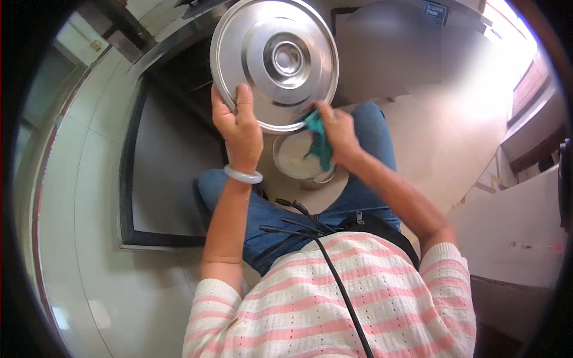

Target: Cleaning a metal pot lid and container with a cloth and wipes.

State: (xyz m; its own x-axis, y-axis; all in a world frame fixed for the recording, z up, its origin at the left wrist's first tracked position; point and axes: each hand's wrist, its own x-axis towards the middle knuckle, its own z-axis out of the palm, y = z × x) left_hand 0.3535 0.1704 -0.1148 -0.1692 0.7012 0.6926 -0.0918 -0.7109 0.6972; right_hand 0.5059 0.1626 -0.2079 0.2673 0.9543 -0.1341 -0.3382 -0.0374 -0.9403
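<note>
A round stainless steel lid [262, 44] is held up in front of me, tilted so its ringed face is towards the camera. My left hand [241, 125] grips its lower left rim, the thumb lying over the face. In my right hand [340, 132] is a teal cloth [320, 143], pressed near the lid's lower right edge; the fingertips are blurred. Below the lid, between my knees, stands a metal pot or basin [295, 156] with pale, cloudy liquid in it. The lid and cloth hide part of its rim.
A dark-framed mat or panel [174, 165] lies on the tiled floor to the left. Black cables [331, 268] hang down over my striped top. At the right stands a pale cabinet or appliance [510, 232]. A greyed-out, blurred area [389, 53] covers the upper right.
</note>
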